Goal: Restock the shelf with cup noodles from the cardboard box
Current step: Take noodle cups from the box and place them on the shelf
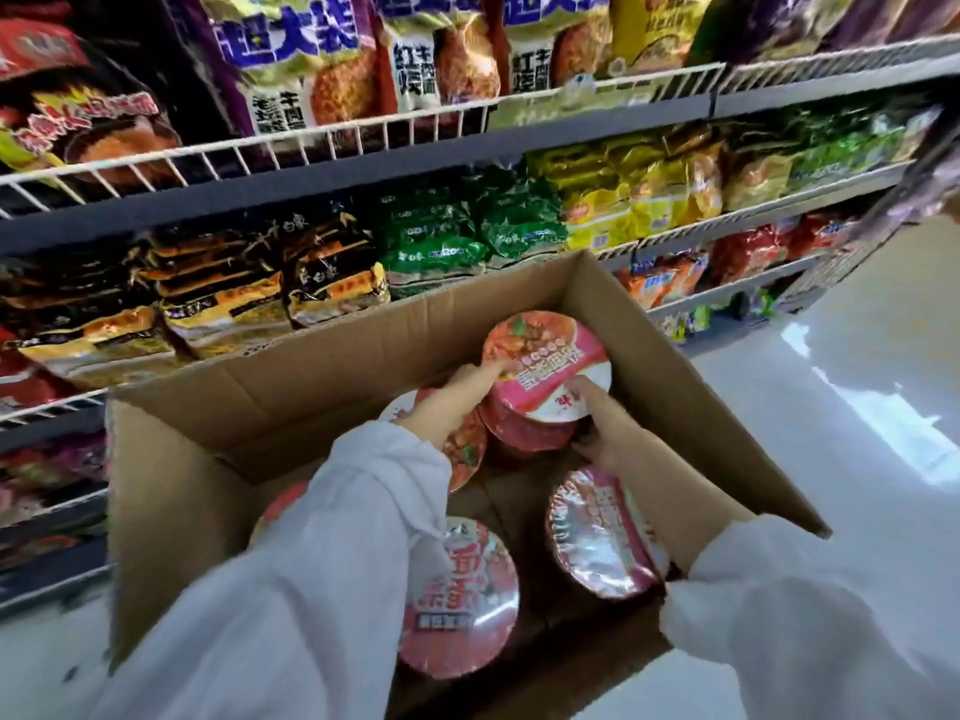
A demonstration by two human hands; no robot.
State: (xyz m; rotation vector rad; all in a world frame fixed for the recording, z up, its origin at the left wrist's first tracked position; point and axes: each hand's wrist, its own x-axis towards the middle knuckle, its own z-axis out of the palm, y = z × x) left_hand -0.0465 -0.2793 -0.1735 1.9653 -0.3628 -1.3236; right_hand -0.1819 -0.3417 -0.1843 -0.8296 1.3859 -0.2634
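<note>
- Clasping the raised cup noodle bowl by opposite sides, left hand and right hand hold it above the cardboard box's far right corner.
- Likely light, thin-walled, film-slick: hold under the rim, gently.

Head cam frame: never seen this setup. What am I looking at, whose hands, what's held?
There is no robot here: a person wears one wide-angle camera on the head, looking forward and down, so the single picture shows their own arms in white sleeves. Both reach into an open cardboard box standing on the floor in front of a store shelf stacked with packets of instant noodles. The left hand and right hand grip one pink-lidded cup noodle from either side, raised above the others. Several more cups lie in the box, some tipped on their sides.
</note>
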